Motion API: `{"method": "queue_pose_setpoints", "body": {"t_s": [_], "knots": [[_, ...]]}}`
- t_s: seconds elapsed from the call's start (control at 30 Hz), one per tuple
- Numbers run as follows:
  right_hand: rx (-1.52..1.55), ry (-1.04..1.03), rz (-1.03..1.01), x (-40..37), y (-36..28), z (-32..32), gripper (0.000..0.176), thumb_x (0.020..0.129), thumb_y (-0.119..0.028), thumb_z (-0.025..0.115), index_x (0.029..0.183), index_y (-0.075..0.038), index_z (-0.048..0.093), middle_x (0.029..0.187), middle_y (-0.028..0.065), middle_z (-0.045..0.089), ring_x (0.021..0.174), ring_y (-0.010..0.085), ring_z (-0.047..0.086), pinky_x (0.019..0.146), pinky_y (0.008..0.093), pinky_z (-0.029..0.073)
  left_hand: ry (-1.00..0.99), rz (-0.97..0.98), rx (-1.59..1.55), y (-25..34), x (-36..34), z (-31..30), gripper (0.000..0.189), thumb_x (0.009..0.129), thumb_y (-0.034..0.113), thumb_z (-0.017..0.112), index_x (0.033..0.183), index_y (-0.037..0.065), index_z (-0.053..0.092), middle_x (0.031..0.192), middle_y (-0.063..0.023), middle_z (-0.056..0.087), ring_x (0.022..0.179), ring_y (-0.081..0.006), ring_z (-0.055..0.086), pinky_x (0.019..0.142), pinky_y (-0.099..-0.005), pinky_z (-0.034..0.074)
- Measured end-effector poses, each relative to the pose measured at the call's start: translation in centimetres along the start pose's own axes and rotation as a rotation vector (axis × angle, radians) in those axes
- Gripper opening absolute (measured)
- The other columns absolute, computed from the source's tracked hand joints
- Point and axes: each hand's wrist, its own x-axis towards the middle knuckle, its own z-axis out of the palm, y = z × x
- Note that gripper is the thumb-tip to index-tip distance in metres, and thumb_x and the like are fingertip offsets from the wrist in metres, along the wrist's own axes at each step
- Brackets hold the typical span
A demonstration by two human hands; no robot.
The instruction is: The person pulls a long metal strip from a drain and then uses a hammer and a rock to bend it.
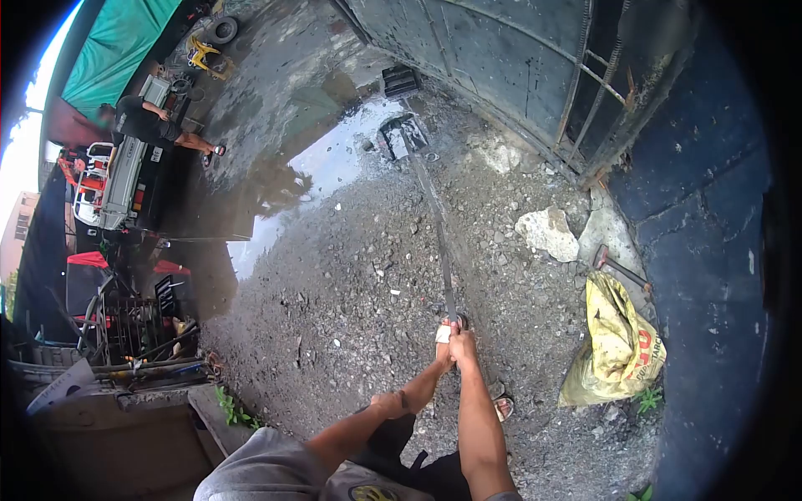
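My right hand (462,344) is closed round the near end of a long, narrow dark handle (441,238). The handle runs forward over wet gravel to a black, square, rimmed pan (403,138) at the edge of a puddle. Something pale and wet shows inside the pan. Lower left, my left hand (387,406) appears to rest by my bent left knee; its fingers are not distinct. My left sandalled foot is forward, partly behind the right hand. The other sandal (503,407) stands farther back on the gravel.
A puddle (326,159) spreads ahead. On the right are a yellow sack (614,342), a hammer (620,269), a broken slab (547,234) and a metal gate (501,67). Another black tray (401,82) lies beyond the pan. A person (150,121) stands by a truck (125,179) at left.
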Motion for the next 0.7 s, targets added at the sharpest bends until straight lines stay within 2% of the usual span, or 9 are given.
{"method": "queue_pose_setpoints", "body": {"t_s": [0.07,0.1,0.13,0.2,0.3,0.37,0.47,0.53,0.7], "knots": [[0.041,0.017,-0.056,-2.6,2.4,-0.5,0.06,0.095,-0.048,0.038,0.111,0.005,0.06,0.103,0.0335,0.06,0.098,0.0481,0.058,0.086,0.0508,0.045,0.063,0.149,-0.173,-3.2,0.3,1.7,0.081,0.082,0.064,0.051,0.14,0.009,0.04,0.134,-0.0078,0.052,0.122,-0.0178,0.052,0.101,-0.0356,0.04],[0.051,0.024,-0.042,-4.1,4.2,-1.0,0.06,0.095,-0.048,0.038,0.111,0.005,0.06,0.103,0.0335,0.06,0.098,0.0481,0.058,0.086,0.0508,0.045,-0.18,-0.177,0.26,-7.6,0.8,3.8,0.083,0.081,0.067,0.05,0.138,0.008,0.041,0.128,-0.0131,0.056,0.118,-0.0257,0.054,0.099,-0.0395,0.041],[0.036,-0.012,-0.003,-5.4,6.3,-1.7,0.06,0.095,-0.049,0.038,0.106,0.005,0.063,0.101,0.0332,0.06,0.097,0.0486,0.057,0.086,0.0508,0.045,-0.417,-0.497,0.696,-15.7,-4.8,1.8,0.084,0.08,0.069,0.05,0.136,0.007,0.042,0.122,-0.0184,0.059,0.115,-0.0335,0.056,0.097,-0.0434,0.043],[-0.009,-0.06,0.067,-7.6,11.4,-3.3,0.064,0.094,-0.051,0.037,0.091,0.005,0.068,0.093,0.0326,0.061,0.095,0.0481,0.058,0.085,0.0503,0.045,-0.404,-0.491,0.729,-14.6,-5.1,2.8,0.084,0.079,0.069,0.05,0.134,0.006,0.044,0.122,-0.0219,0.057,0.113,-0.0356,0.056,0.096,-0.0448,0.044],[-0.019,-0.046,0.052,-14.0,16.4,-7.6,0.065,0.094,-0.052,0.038,0.088,0.006,0.067,0.088,0.0327,0.061,0.093,0.0464,0.059,0.082,0.0502,0.045,-0.399,-0.505,0.85,-14.4,-5.6,5.6,0.083,0.079,0.07,0.05,0.131,0.004,0.046,0.125,-0.029,0.052,0.111,-0.0387,0.057,0.095,-0.0469,0.045],[0.066,0.028,0.065,-18.3,20.6,-9.0,0.065,0.094,-0.056,0.04,0.065,-0.001,0.057,0.049,0.0075,0.052,0.041,0.0196,0.052,0.04,0.0349,0.04,-0.491,-0.476,0.903,-13.6,-5.8,7.7,0.085,0.079,0.068,0.052,0.133,0.002,0.043,0.13,-0.0318,0.046,0.113,-0.0417,0.055,0.094,-0.0487,0.045],[-0.087,0.225,-0.082,-24.9,27.5,-9.5,0.063,0.095,-0.052,0.038,0.067,0.0,0.06,0.053,0.0151,0.056,0.051,0.0302,0.059,0.055,0.0419,0.045,-0.553,-0.563,1.122,-12.3,-5.8,9.6,0.087,0.079,0.063,0.057,0.139,0.004,0.038,0.137,-0.0311,0.038,0.122,-0.0435,0.046,0.096,-0.048,0.044],[-0.061,0.047,0.112,-28.9,31.4,-10.3,0.061,0.096,-0.05,0.039,0.069,0.001,0.061,0.059,0.019,0.059,0.058,0.0373,0.061,0.059,0.046,0.046,-0.551,-0.515,1.212,-12.2,-5.7,10.0,0.084,0.079,0.063,0.058,0.138,0.006,0.039,0.136,-0.0306,0.038,0.123,-0.0434,0.046,0.097,-0.0472,0.043],[-0.261,0.128,0.357,-34.9,28.0,-13.3,0.054,0.091,-0.052,0.048,0.081,-0.002,0.068,0.078,0.0245,0.064,0.08,0.0438,0.062,0.073,0.0504,0.048,-0.517,-0.484,1.158,-13.5,-3.8,6.3,0.078,0.079,0.064,0.057,0.135,0.011,0.043,0.13,-0.0301,0.044,0.119,-0.0443,0.049,0.095,-0.0481,0.044]]}}
